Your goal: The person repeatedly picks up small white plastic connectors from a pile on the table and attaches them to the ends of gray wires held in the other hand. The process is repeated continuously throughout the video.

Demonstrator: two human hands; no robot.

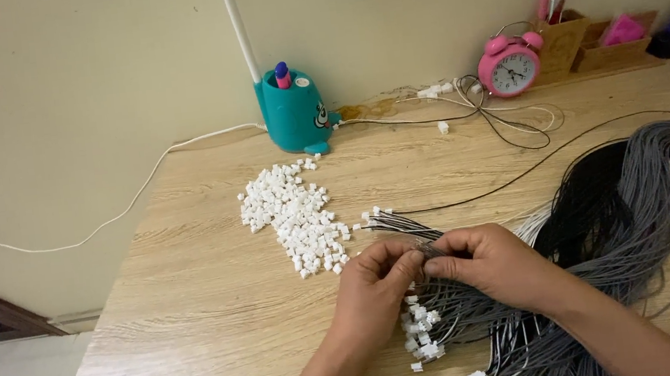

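Grey and black wires (603, 209) lie limp across our bench (198, 310); our left hand (374, 287) and right hand (493, 267) meet, fingers pinched shut on thin wire ends (429, 251). Light and floppy, they seem best gripped near the tips, beside the white connectors (297, 217).

- Thin grey wire ends (433, 250): pinched between fingertips of both hands, above the wooden desk, near its front.
- Wire bundle (635, 198): grey, black and white strands, looped in a big coil on the right, trailing under the hands.
- Small white plastic connectors (292, 213): loose heap left of the hands.
- Finished ends with white connectors (419, 332): clustered just below the left hand.
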